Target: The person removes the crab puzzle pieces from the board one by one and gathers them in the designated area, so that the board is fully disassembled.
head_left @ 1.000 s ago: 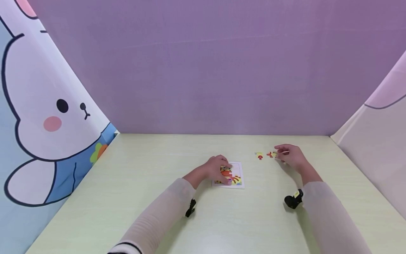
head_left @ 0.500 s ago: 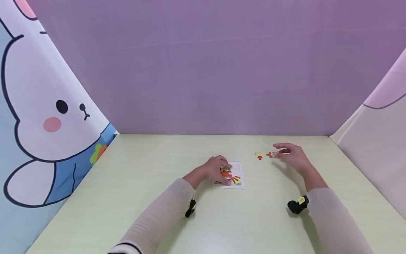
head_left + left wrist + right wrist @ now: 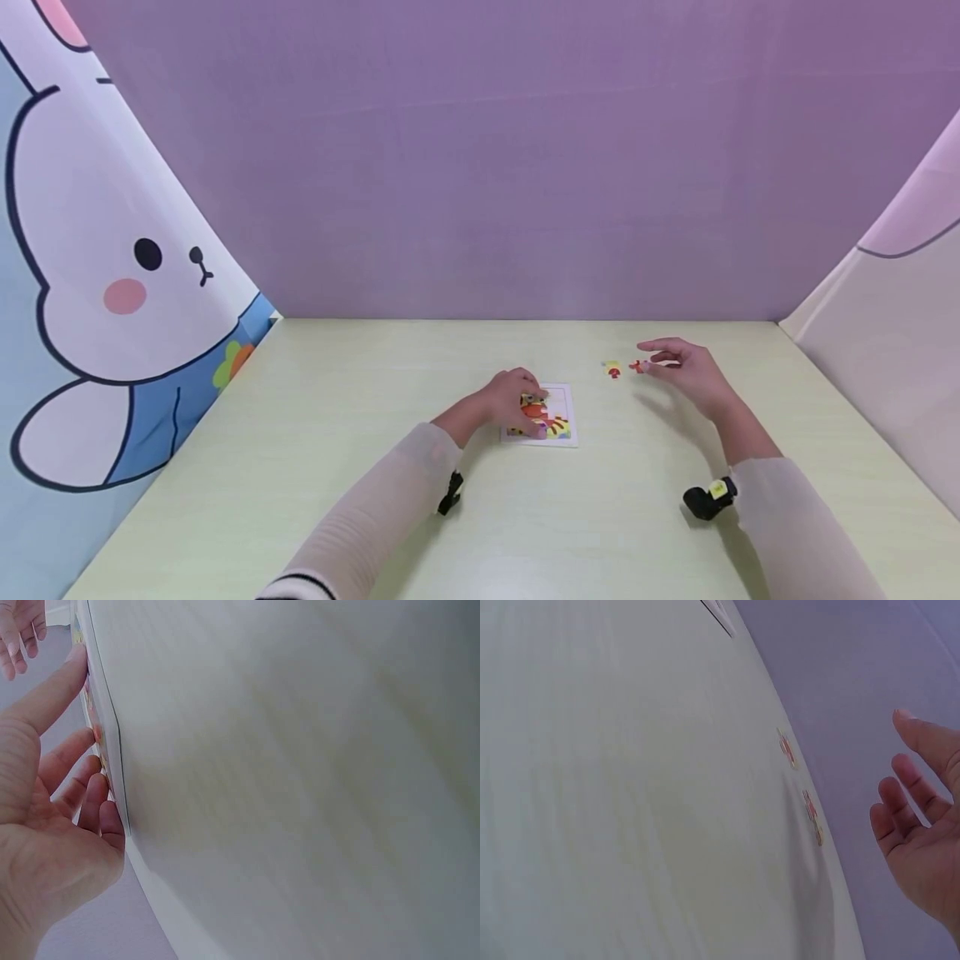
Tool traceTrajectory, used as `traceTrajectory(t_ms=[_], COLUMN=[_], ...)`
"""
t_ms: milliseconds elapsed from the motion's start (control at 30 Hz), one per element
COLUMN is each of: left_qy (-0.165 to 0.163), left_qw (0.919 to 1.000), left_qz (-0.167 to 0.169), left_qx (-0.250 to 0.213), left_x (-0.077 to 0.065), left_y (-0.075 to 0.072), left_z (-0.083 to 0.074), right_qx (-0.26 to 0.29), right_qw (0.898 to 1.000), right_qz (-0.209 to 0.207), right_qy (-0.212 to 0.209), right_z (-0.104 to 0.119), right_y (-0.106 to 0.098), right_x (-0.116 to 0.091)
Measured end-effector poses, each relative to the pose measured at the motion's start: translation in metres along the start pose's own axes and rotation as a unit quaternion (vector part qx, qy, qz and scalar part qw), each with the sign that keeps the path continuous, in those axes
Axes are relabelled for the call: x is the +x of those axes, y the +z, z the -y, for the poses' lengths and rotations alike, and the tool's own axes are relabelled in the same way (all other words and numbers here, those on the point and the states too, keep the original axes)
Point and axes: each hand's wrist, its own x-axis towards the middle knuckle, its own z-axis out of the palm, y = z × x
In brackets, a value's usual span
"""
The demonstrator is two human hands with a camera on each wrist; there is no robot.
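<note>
A small jigsaw puzzle board (image 3: 573, 417) with a white frame lies on the table, showing a colourful cartoon picture with a blank patch at upper right. My left hand (image 3: 510, 398) rests on its left part, and the fingertips touch the board in the left wrist view. To the right lie two loose puzzle pieces: a yellow-and-red one (image 3: 612, 368) and an orange one (image 3: 811, 808). Just above the orange piece hovers my right hand (image 3: 692, 377), thumb apart from loosely bent fingers (image 3: 889, 829), holding nothing. In the head view its thumb partly covers that piece.
The pale wooden table (image 3: 375, 358) runs back to a purple cloth wall (image 3: 480, 192). A cartoon rabbit curtain (image 3: 112, 250) hangs at the left. Black wrist cameras, one a black device (image 3: 708, 498) by the right sleeve, sit close above the tabletop.
My right hand has shifted slightly left over the orange piece, and its forearm has swung a little nearer and to the right. My left hand stays on the board.
</note>
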Motion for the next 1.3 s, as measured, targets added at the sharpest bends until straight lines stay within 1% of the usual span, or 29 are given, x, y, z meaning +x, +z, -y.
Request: traceTrajectory(t_ms=[167, 367, 533, 700, 1000, 1167, 1300], left_qy=[0.002, 0.002, -0.001, 0.003, 0.009, 0.007, -0.002], left_qw=[1.0000, 1.0000, 1.0000, 1.0000, 1.0000, 1.0000, 1.0000], left_qz=[0.000, 0.001, 0.001, 0.000, -0.001, -0.001, 0.001], left_qx=[-0.003, -0.007, -0.003, 0.000, 0.003, 0.002, 0.002], left_x=[0.000, 0.000, -0.001, 0.000, 0.001, 0.001, 0.001], left_y=[0.000, 0.000, 0.000, 0.000, 0.000, 0.000, 0.000], left_z=[0.001, 0.002, 0.002, 0.003, 0.004, 0.003, 0.002], right_qx=[0.014, 0.038, 0.041, 0.043, 0.077, 0.078, 0.075], right_qw=[1.000, 0.999, 0.998, 0.997, 0.991, 0.990, 0.987], right_qz=[0.004, 0.022, 0.032, 0.042, 0.081, 0.098, 0.119], right_qy=[-0.012, -0.029, -0.043, -0.051, -0.072, -0.071, -0.071], right_z=[0.004, 0.008, 0.014, 0.020, 0.026, 0.029, 0.031], right_y=[0.005, 0.013, 0.020, 0.028, 0.045, 0.053, 0.059], right_x=[-0.003, -0.007, -0.010, -0.014, -0.017, -0.018, -0.017])
